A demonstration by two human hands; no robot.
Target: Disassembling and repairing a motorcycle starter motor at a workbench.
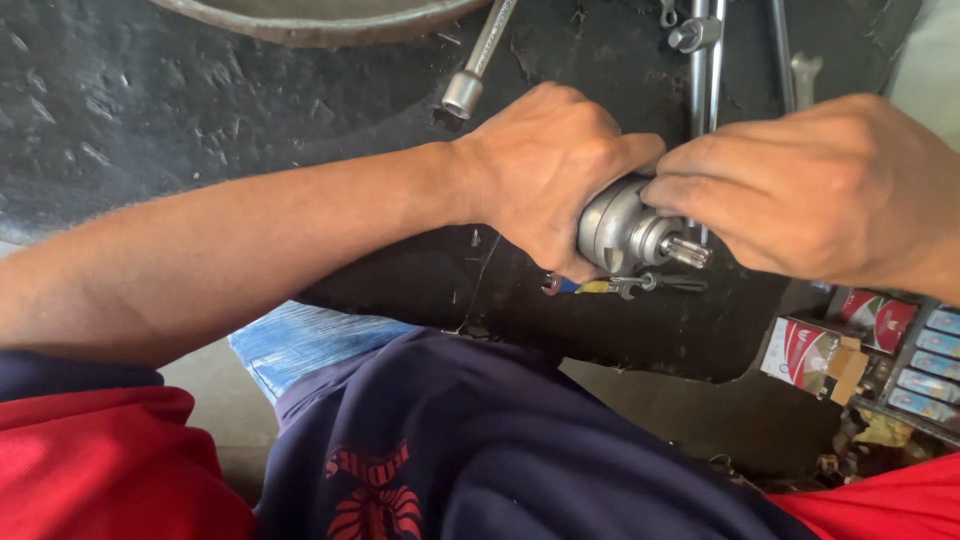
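A small grey metal motor housing (622, 232) with a splined shaft (690, 251) pointing toward me is held above a black rubber mat (150, 110). My left hand (545, 175) is wrapped around its body from the left. From the right, my right hand (820, 190) grips the same part, fingers over its top. Just below the part, a pair of pliers (640, 285) with blue and yellow handles lies on the mat.
A socket wrench (470, 80) and several long steel tools (705, 60) lie on the mat beyond my hands. A metal basin rim (320, 25) shows at the top. Small red and white boxes (815, 352) sit at the lower right. My dark trousers fill the foreground.
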